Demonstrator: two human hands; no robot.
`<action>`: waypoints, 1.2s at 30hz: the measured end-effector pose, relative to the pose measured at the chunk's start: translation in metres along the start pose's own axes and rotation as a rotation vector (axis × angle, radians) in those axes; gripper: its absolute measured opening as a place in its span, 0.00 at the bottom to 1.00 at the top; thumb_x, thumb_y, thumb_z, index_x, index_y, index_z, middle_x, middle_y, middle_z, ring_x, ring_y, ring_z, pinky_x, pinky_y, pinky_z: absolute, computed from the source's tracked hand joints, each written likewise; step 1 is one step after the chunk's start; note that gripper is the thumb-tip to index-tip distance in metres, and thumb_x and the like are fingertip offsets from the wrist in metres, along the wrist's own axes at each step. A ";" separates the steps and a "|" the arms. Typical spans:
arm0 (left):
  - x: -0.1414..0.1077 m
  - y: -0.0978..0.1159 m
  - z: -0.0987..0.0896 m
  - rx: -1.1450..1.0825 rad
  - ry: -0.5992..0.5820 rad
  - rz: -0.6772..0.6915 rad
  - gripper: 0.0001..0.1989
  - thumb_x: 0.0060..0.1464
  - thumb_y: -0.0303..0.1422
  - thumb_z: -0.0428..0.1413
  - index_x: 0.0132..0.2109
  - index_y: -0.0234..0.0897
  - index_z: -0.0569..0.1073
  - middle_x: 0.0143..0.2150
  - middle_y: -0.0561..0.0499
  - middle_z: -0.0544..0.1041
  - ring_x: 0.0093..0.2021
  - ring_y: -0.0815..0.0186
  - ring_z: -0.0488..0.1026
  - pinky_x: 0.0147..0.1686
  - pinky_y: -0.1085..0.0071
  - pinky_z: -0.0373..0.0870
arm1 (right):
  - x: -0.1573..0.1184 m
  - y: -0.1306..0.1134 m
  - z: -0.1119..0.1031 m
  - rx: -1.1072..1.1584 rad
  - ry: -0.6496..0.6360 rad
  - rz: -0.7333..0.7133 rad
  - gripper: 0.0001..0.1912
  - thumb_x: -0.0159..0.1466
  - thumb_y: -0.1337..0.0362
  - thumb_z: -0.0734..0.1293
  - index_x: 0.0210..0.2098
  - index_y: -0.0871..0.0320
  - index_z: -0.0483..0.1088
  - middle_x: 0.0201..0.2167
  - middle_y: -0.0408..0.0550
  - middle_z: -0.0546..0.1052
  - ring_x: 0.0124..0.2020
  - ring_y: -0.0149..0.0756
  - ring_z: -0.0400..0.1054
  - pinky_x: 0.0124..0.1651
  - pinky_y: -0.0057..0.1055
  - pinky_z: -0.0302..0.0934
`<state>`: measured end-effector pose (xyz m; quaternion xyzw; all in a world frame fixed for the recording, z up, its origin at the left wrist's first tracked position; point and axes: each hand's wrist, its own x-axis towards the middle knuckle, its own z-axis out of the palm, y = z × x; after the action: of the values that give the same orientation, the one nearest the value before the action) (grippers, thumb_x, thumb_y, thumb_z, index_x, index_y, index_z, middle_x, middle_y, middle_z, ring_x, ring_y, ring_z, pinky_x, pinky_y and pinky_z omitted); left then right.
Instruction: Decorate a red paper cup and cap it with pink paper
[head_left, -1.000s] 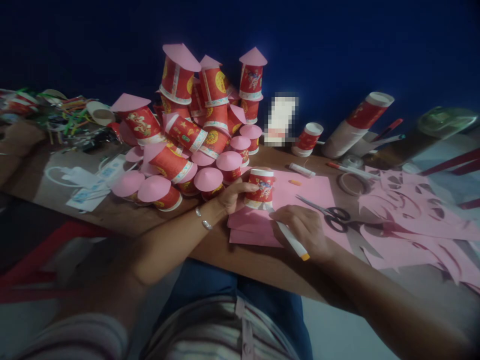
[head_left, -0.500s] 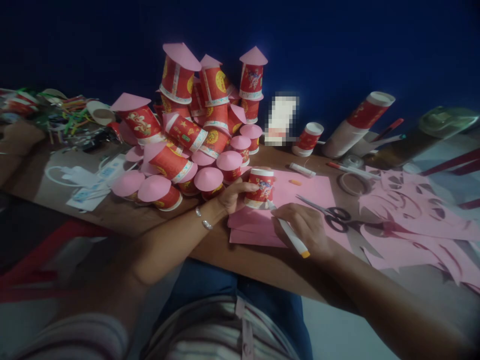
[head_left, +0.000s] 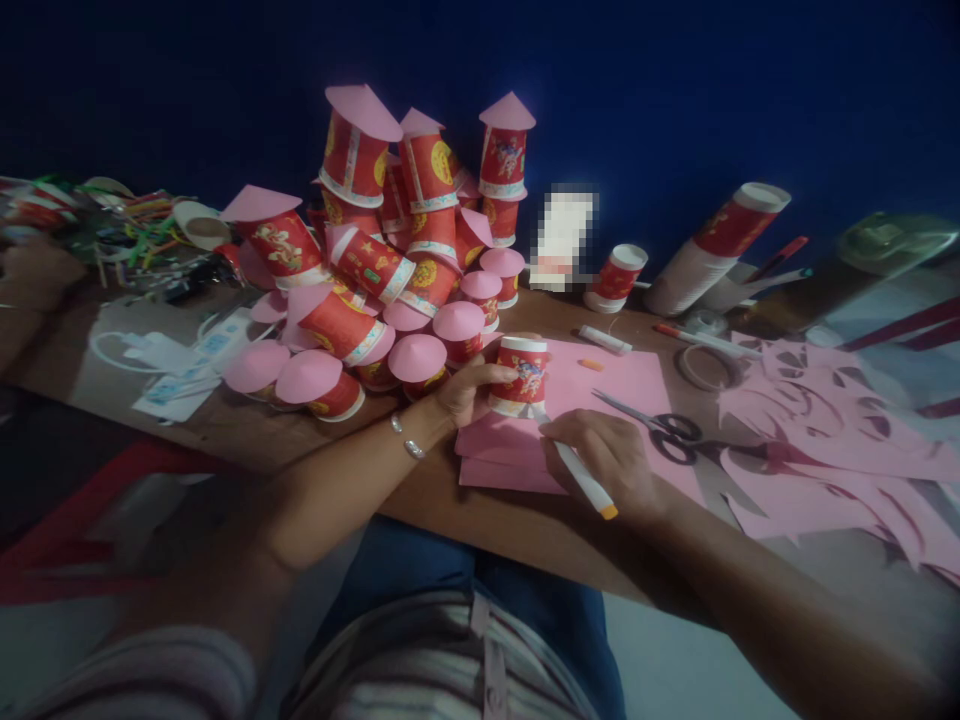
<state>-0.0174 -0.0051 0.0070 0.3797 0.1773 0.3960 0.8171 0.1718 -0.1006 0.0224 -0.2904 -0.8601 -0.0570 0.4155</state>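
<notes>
My left hand [head_left: 474, 388] is wrapped round a red paper cup [head_left: 523, 378] with a printed figure on its side. The cup is upside down or upright, I cannot tell which. In my right hand [head_left: 604, 455] is a white marker pen [head_left: 586, 482] with an orange end, its tip at the cup's lower edge. Beneath both hands lie sheets of pink paper [head_left: 487, 472]. An orange pen cap [head_left: 590, 364] rests on the paper beyond the cup. Black-handled scissors [head_left: 675, 440] lie just right of my right hand.
Red cups with pink cone tops [head_left: 360, 150] are piled at the left and back. A power strip [head_left: 191, 370] lies further left. To the right are pink paper scraps [head_left: 825, 410], a tape roll [head_left: 705, 368], a leaning cup stack [head_left: 705, 260] and a bottle [head_left: 847, 260]. Another person's hand [head_left: 37, 275] shows far left.
The marker in my right hand has shifted very slightly left along the cup's lower edge. My left hand and the cup stay almost where they were.
</notes>
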 end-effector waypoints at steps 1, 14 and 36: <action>0.000 0.000 0.000 0.001 -0.001 0.000 0.32 0.46 0.29 0.64 0.60 0.39 0.72 0.50 0.43 0.82 0.46 0.56 0.80 0.45 0.63 0.73 | 0.001 -0.001 0.000 -0.001 -0.003 -0.002 0.10 0.66 0.74 0.67 0.46 0.59 0.69 0.31 0.47 0.79 0.30 0.34 0.74 0.33 0.30 0.69; 0.001 -0.001 -0.001 0.009 -0.001 0.001 0.34 0.45 0.29 0.64 0.61 0.39 0.71 0.48 0.43 0.82 0.44 0.56 0.80 0.41 0.63 0.75 | 0.001 -0.004 0.001 0.014 -0.013 -0.027 0.09 0.66 0.76 0.66 0.43 0.59 0.67 0.27 0.43 0.76 0.26 0.30 0.69 0.28 0.28 0.63; 0.002 0.000 -0.002 0.024 -0.021 -0.003 0.33 0.46 0.30 0.63 0.62 0.38 0.71 0.50 0.42 0.82 0.47 0.54 0.80 0.42 0.63 0.75 | 0.002 -0.003 0.000 -0.001 -0.005 -0.030 0.10 0.65 0.77 0.67 0.43 0.60 0.68 0.27 0.44 0.76 0.26 0.31 0.70 0.30 0.28 0.64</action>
<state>-0.0172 -0.0033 0.0056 0.3933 0.1738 0.3885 0.8149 0.1691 -0.1026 0.0247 -0.2780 -0.8653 -0.0629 0.4124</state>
